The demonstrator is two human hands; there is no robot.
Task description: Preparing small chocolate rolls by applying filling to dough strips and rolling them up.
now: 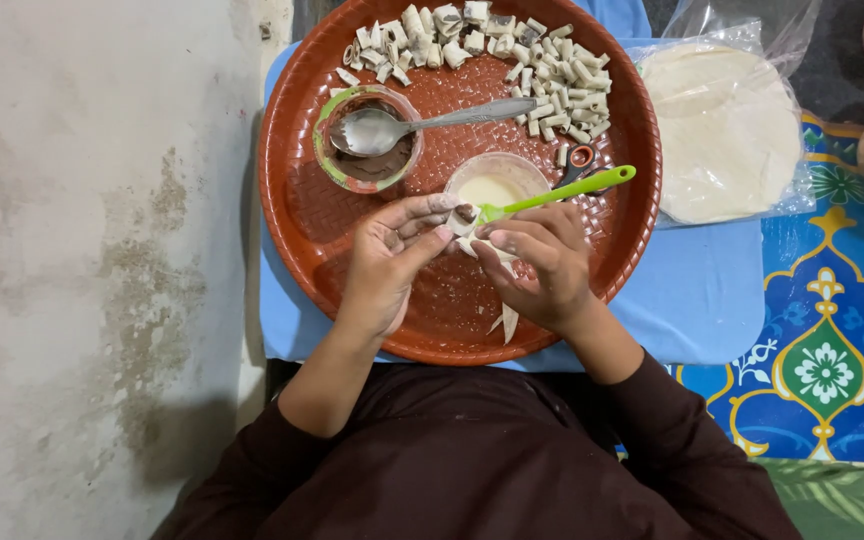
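Left hand (389, 262), right hand (537, 262): fingers pinching one small filled pale dough roll (465, 217) together; over round brown woven plastic tray (302, 220); green-handled brush (552, 193) resting on small clear cup of pale paste (492, 183).

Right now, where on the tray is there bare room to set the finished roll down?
Bare tray lies left of the left hand, below the spoon bowl. Another patch sits right of the right hand, under the green brush. The far rim is crowded with rolls.

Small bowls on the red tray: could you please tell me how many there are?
2. The green-rimmed bowl with dark filling sits at the tray's upper left, a spoon resting across it. The clear bowl of pale liquid sits mid-tray, above both hands. None seems hidden.
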